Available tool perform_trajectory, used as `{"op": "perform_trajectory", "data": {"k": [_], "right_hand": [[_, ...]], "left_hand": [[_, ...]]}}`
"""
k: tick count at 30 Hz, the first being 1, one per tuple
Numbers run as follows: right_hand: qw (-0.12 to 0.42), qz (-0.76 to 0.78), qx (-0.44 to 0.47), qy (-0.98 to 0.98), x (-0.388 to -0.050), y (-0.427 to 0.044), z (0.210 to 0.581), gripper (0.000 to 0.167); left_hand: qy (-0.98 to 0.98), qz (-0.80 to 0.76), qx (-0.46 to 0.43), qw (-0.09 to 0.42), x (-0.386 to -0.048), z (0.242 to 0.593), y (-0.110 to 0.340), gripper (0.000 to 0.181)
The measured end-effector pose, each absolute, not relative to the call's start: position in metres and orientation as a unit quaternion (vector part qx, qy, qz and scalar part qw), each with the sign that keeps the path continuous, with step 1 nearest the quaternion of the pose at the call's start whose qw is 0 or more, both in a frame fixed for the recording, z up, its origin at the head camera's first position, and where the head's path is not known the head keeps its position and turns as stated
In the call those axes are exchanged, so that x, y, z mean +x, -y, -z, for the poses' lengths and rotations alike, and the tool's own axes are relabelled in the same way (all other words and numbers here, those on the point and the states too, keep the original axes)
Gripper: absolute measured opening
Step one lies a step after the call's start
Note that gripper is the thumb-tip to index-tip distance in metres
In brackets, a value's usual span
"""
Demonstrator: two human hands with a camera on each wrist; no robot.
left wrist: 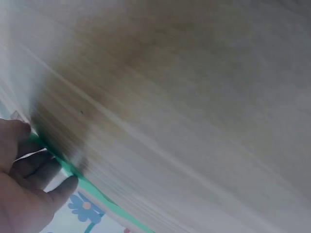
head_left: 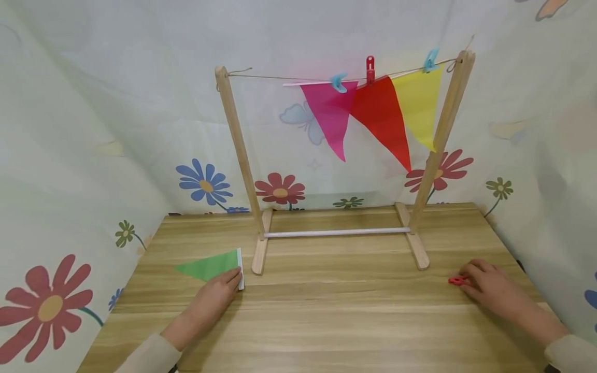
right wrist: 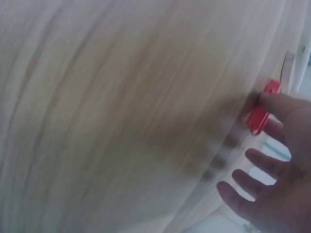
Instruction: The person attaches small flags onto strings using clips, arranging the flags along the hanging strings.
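Note:
A green pennant [head_left: 207,267] with a white top strip lies on the table at the left. My left hand [head_left: 212,298] grips it at the strip, its thumb hidden in the head view; in the left wrist view the fingers [left wrist: 41,170] bend against the green edge. At the right, my right hand [head_left: 496,290] pinches a small red clip [right wrist: 258,120] between thumb and index finger, close to the tabletop. The other fingers of that hand are spread. Pink [head_left: 328,111], red [head_left: 380,116] and yellow [head_left: 422,103] pennants hang from a string between two posts.
A wooden stand, with left post [head_left: 240,150], right post [head_left: 443,129] and a white crossbar [head_left: 336,232], stands at the back of the wooden table [head_left: 336,316]. Two blue clips and a red clip [head_left: 370,70] sit on its string. Flower-printed cloth surrounds the table.

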State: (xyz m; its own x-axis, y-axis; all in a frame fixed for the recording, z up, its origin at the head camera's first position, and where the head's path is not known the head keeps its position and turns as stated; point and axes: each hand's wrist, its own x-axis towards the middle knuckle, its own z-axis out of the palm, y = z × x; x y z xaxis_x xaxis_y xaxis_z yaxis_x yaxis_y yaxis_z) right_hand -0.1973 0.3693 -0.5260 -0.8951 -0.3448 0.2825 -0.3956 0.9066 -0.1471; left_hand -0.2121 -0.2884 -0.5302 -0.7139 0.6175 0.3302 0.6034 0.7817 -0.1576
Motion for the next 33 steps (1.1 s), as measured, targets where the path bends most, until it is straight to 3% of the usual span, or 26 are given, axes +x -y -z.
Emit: {"op": "perform_trajectory", "data": {"k": [5, 11, 17, 27, 33], "right_hand": [[0.19, -0.127, 0.228, 0.947, -0.199, -0.382, 0.533, 0.039], [0.213, -0.123, 0.259, 0.934, -0.202, -0.39, 0.539, 0.039], [0.18, -0.166, 0.255, 0.936, -0.205, -0.401, 0.545, 0.045], [0.173, -0.222, 0.249, 0.927, -0.207, -0.41, 0.548, 0.049], [0.144, -0.249, 0.228, 0.93, -0.207, -0.413, 0.549, 0.048]], "left_hand": [[0.942, 0.033, -0.28, 0.181, -0.213, 0.53, 0.283, 0.043], [0.945, 0.035, -0.256, 0.202, -0.218, 0.53, 0.279, 0.026], [0.946, 0.047, -0.24, 0.213, -0.223, 0.53, 0.274, 0.011], [0.957, 0.029, -0.222, 0.186, -0.222, 0.524, 0.272, 0.015], [0.953, 0.041, -0.21, 0.213, -0.222, 0.523, 0.27, 0.005]]}}
